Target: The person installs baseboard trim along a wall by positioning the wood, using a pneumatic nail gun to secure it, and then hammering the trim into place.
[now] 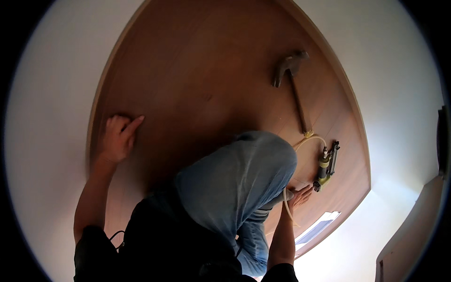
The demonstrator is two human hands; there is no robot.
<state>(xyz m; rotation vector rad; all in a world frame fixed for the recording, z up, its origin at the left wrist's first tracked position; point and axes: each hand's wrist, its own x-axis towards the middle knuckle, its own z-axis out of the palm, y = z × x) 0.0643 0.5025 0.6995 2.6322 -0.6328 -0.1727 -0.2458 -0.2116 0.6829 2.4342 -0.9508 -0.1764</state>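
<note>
Low over the brown wood-plank floor (188, 70), my left hand (121, 136) is beside the left wall's skirting. One digit stretches out to the right and the others bend; nothing shows in its grasp. My right hand (299, 197) rests on the floor with its fingers spread, next to my foot. Just beyond its fingertips lies a yellow-green and black air nailer (324, 167), apart from the hand. A pale air hose (320, 137) loops from the nailer past my knee and over my right wrist area. A claw hammer (296, 96) lies farther off, its head pointing away.
My bent knee (263, 155) in jeans covers the middle of the floor. Pale skirting (350, 89) runs along the white walls on both sides. At the lower right, a bright whitish rectangular patch (319, 230) shows on the floor. A brown panel (413, 225) stands at the far right.
</note>
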